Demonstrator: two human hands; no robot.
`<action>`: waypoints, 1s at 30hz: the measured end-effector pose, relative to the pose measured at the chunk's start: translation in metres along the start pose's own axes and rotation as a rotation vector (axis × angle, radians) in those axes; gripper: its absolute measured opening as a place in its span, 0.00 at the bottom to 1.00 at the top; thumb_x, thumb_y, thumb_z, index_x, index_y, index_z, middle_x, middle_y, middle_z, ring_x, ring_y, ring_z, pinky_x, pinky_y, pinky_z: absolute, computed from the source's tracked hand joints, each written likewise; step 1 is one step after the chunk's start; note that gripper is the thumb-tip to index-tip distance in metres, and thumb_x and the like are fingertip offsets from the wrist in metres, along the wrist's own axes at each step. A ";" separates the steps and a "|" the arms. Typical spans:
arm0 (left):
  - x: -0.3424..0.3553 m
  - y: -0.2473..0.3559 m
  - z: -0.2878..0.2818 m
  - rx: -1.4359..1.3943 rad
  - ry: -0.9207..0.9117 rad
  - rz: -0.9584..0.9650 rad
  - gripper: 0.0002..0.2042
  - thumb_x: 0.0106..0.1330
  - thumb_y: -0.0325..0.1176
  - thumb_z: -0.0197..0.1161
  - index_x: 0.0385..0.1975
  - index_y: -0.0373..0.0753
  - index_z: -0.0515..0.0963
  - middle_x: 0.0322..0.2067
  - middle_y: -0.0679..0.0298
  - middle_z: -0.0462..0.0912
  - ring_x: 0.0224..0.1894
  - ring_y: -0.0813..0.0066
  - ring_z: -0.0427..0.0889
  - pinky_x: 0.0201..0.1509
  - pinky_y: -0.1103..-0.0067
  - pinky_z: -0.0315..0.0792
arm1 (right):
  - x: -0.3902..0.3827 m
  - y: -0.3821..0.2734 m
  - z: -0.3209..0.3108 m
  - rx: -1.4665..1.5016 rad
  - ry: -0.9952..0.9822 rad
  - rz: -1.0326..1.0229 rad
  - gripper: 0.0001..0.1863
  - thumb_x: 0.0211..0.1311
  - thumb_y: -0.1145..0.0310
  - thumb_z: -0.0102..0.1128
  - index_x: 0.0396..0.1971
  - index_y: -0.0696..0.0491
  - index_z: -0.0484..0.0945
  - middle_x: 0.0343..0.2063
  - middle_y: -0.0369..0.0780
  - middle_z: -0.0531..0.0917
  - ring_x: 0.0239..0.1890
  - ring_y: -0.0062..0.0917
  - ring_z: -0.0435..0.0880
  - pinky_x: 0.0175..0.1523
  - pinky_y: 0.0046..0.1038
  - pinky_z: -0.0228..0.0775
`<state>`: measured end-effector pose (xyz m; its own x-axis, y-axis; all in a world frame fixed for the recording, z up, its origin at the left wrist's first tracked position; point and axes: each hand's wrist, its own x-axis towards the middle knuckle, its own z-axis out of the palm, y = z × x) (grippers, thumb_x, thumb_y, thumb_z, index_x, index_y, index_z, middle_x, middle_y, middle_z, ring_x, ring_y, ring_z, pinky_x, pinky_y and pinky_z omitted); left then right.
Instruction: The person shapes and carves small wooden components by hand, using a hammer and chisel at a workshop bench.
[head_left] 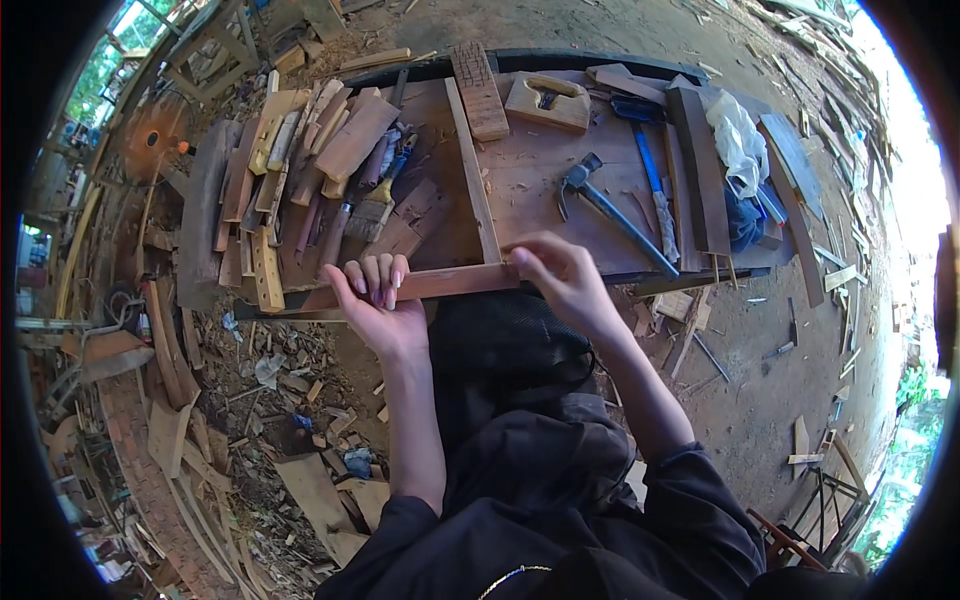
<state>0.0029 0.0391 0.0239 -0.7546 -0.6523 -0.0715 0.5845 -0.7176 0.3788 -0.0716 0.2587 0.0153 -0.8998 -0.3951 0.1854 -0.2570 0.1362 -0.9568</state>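
Reference for places: the hammer (622,220) on the bench (530,170). The slat (458,281) lies crosswise in front of me, nearer than the hammer and to its left. Grip: my left hand (382,310), palm up, has fingers curled at the slat; my right hand (562,280) pinches its right end, thumb on the near side. Both grips narrow, slat between; its left end is hard to tell behind my fingers. Step, in my judgement: holding and lining up the slat by hand. Next move probably calls for even support at both ends and no twist. Surroundings: left of the hammer, the strip (470,165), its near end close behind the slat, contact unclear; farther left, the brush (370,215) and offcuts (360,135), crowding that side. Beyond the hammer, the slotted block (575,112); right of it, the blue tool (650,165). The strip seems the likeliest obstruction; the hammer limits rightward travel.
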 end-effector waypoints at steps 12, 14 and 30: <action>-0.009 0.027 -0.022 0.505 0.153 0.325 0.19 0.84 0.46 0.56 0.62 0.41 0.68 0.45 0.58 0.83 0.52 0.61 0.84 0.64 0.63 0.78 | 0.006 -0.006 0.007 0.384 -0.032 0.294 0.13 0.81 0.69 0.59 0.47 0.66 0.81 0.33 0.43 0.88 0.31 0.22 0.89 0.37 0.25 0.83; -0.021 0.034 -0.031 0.659 0.119 0.285 0.17 0.82 0.43 0.59 0.61 0.40 0.70 0.45 0.57 0.84 0.52 0.61 0.86 0.64 0.62 0.78 | 0.012 0.000 0.000 0.172 0.007 0.255 0.11 0.82 0.70 0.57 0.47 0.64 0.81 0.33 0.41 0.86 0.31 0.22 0.88 0.38 0.25 0.84; -0.116 -0.013 -0.041 0.972 -0.257 -1.010 0.16 0.85 0.37 0.54 0.62 0.32 0.72 0.25 0.66 0.79 0.14 0.90 0.65 0.16 0.87 0.57 | 0.036 0.056 -0.076 -0.669 0.421 -0.228 0.13 0.63 0.69 0.75 0.45 0.58 0.87 0.43 0.42 0.86 0.44 0.35 0.86 0.50 0.37 0.79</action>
<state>0.0950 0.1139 -0.0106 -0.8111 0.1672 -0.5605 -0.5823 -0.3215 0.7467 -0.1455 0.3207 -0.0147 -0.8229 -0.1223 0.5549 -0.4853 0.6593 -0.5743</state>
